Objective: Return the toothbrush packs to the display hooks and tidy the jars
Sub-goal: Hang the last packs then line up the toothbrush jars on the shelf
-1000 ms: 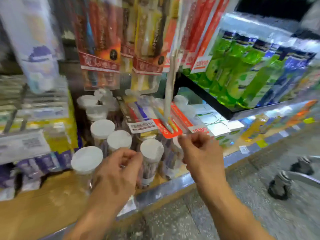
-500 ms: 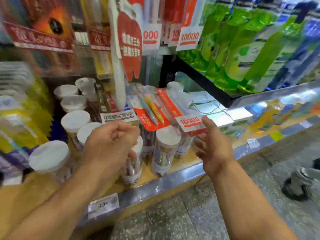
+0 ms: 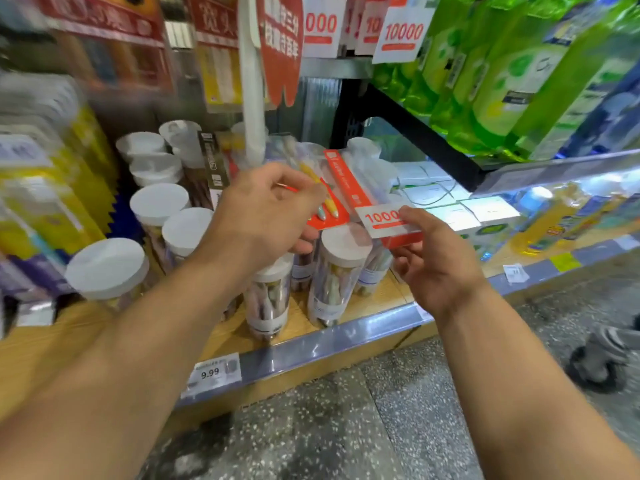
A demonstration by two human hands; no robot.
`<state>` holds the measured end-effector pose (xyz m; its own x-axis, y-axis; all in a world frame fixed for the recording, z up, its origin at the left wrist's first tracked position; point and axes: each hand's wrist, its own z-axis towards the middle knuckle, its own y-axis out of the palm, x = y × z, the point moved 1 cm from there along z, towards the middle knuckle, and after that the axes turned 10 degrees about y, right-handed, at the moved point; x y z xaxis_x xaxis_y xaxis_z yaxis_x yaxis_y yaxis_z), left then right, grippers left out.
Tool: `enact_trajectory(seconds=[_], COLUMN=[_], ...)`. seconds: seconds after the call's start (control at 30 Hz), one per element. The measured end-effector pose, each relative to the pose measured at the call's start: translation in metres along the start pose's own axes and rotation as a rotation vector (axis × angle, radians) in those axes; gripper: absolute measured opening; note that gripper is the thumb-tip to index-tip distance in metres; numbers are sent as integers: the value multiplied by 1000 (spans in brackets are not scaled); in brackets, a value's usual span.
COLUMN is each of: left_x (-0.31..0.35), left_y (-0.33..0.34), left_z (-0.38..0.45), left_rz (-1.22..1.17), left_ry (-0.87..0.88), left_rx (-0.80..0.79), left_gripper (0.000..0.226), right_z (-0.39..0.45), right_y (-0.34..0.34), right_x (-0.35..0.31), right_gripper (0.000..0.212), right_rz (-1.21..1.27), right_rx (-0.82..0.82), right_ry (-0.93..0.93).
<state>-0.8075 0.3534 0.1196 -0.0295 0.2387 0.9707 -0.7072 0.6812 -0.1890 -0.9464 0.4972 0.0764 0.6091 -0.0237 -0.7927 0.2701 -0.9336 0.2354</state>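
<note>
Left hand: the left hand reached over the jars, fingers curled, its grip pinching the red-backed toothbrush pack with yellow and pale brushes.
Right hand: the right hand held the long red-edged clear toothbrush pack with a white "10000" price card by its near end, thumb on top of the card and fingers curled beneath; grip pinching.
Toothbrush packs: two in the hands, both lying tilted on top of the jar lids, side by side and touching or nearly so.
Hanging packs: several on the display above; count cannot be told through blur.
Jars: clear cylindrical plastic jars with white round lids stood upright on the wooden shelf; about ten lids visible, some partly hidden behind the left hand.
Front row: one jar under the left wrist, one just beside it to the right.
Far-left jar: one large-lidded jar stood apart from the group.
Price tag: one white "9.99" label on the shelf's front rail.
Green bottles: a row of green refill pouches on the upper right shelf.
</note>
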Motion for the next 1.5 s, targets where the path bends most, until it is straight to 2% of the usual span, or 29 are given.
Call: enact_trajectory(seconds=[0.3, 0.4, 0.53, 0.67, 0.73, 0.93, 1.03, 1.13, 1.3, 1.43, 1.5], left_x=[0, 2, 4, -3, -10, -35, -36, -31, -28, -29, -30], left_y=[6, 2, -3, -11, -17, -40, -59, -76, -96, -106, -111], left_z=[-16, -23, -38, -51, -56, -66, -64, -59, -51, -52, -55], left_rz=[-98, -138, -257, -363, -343, -405, -383, -358, -348, -349, -355], left_ry=[-43, -69, -130, -180, -158, -270, -272, -240, -207, -204, -200], left_rx=[-60, -80, -194, -280, -298, -296, -312, -301, -254, -264, -280], left_gripper=[19, 23, 31, 22, 13, 32, 32, 31, 32, 38, 39], right_z=[-46, -70, -88, -103, -110, -119, -118, -116, -118, -124, -128], right_y=[-19, -24, -26, -21, -17, 5, 14, 23, 42, 62, 73], right_x=[5, 14, 22, 31, 32, 47, 43, 37, 42, 47, 51], right_gripper=[18, 24, 30, 45, 41, 25, 4, 17, 6, 31, 32], right_rz=[21, -53, -222, -423, -498, -790, -742, -641, -691, -697, -702], right_rx=[-198, -330, -413, -434, -442, -410, -374, -351, -316, -373, -420], right_ry=[60, 58, 40, 32, 31, 32, 28, -4, -120, -163, -177])
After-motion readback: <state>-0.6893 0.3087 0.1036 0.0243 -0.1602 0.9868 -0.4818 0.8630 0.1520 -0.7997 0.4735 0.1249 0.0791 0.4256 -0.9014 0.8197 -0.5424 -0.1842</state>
